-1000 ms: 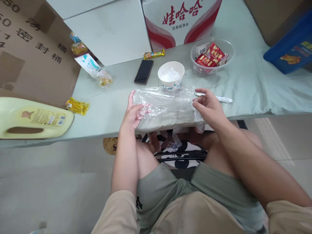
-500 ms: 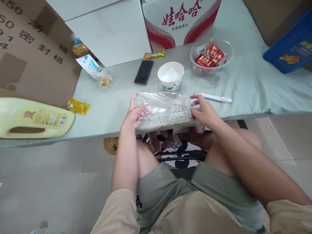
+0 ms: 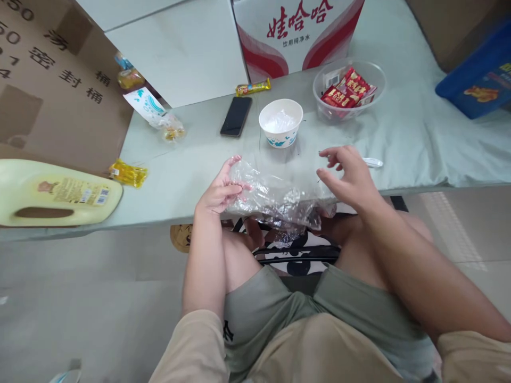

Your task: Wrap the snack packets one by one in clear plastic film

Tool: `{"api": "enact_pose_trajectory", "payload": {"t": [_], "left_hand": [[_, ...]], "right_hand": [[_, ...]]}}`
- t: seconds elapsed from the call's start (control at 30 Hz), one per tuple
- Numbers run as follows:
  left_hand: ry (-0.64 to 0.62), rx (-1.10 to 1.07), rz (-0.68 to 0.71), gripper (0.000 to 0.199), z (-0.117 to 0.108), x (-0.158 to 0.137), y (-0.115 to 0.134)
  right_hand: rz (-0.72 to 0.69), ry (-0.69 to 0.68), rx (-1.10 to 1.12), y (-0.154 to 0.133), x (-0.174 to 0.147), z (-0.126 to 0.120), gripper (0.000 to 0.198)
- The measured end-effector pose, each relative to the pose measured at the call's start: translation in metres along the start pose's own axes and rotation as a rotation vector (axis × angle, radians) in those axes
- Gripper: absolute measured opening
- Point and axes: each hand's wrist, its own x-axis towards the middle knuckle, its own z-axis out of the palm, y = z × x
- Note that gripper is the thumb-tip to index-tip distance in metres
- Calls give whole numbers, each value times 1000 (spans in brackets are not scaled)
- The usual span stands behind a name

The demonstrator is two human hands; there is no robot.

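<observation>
A crumpled sheet of clear plastic film trails from my left hand, whose fingers are closed on its left end. Its loose right part sags over the table's front edge toward my lap. My right hand hovers just right of the film with thumb and fingers apart, and I see nothing in it. Behind that hand lies a slim white tool, mostly covered, with only its end showing. Beyond the film stands a white paper bowl with a blue pattern, holding something whitish and crumpled.
A phone and a yellow snack packet lie behind. A clear plastic bowl holds red packets. At left are a yellow jug, a yellow wrapper and a cardboard box. A blue container stands at right.
My right hand has let go of the film's right end and moved slightly right, over the white tool. The film, stretched between both hands before, now droops from my left hand.
</observation>
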Motion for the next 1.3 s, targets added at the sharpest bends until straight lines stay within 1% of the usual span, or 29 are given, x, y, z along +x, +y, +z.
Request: {"api": "enact_pose_trajectory", "payload": {"t": [0.03,0.07,0.13,0.2,0.23,0.27,0.3,0.33,0.37,0.4,0.47,0.53,0.6,0.67,0.73,0.8,0.87,0.97,1.03,1.1,1.17,1.23,1.3], "left_hand": [[-69,-5,6,106,1,-1,-2],[-131,-12,5,106,3,-2,-4],[-228,-21,-15,104,9,-2,-7],[-279,-18,-20,101,13,-1,-8],[-286,-12,-11,99,15,0,-7],[-281,-3,2,98,16,1,-6],[-264,10,12,95,16,2,-5],[-235,32,16,91,15,2,-4],[-198,63,10,84,13,2,-3],[-155,102,-3,77,12,2,-2],[-83,177,-38,65,8,1,-2],[-38,215,-67,63,7,0,-3],[-4,216,-68,69,6,0,-3],[41,181,-23,77,7,0,-3],[95,103,49,82,9,2,-4],[155,3,117,79,9,6,-5],[192,-68,154,70,10,10,-7],[164,-103,178,63,11,12,-9],[109,-105,194,70,14,12,-9],[56,-105,198,82,18,11,-10],[39,-108,194,85,23,12,-12],[72,-102,185,73,26,15,-14],[120,-94,177,51,27,18,-15]], "right_hand": [[-16,-47,99,-1,0,2,37],[-15,-128,206,-2,0,5,39],[29,-343,414,-6,-1,16,52],[99,-555,562,-12,-3,29,67],[137,-652,598,-15,-4,34,68],[170,-739,610,-17,-4,38,62],[198,-804,601,-19,-4,41,49],[220,-838,581,-21,-4,42,34],[236,-840,559,-22,-4,42,23],[252,-818,542,-22,-3,41,19],[288,-745,524,-23,-3,37,17],[330,-720,513,-24,-3,34,15],[362,-740,501,-25,-4,31,14],[379,-764,499,-26,-5,30,13],[365,-778,526,-28,-6,29,14],[326,-762,597,-30,-7,28,19],[289,-710,686,-31,-7,28,24],[284,-585,778,-31,-6,28,32],[293,-531,789,-29,-5,29,35],[295,-522,793,-27,-5,30,35],[286,-534,806,-25,-5,32,36],[275,-545,811,-23,-5,34,37],[270,-549,797,-23,-6,34,36]]}}
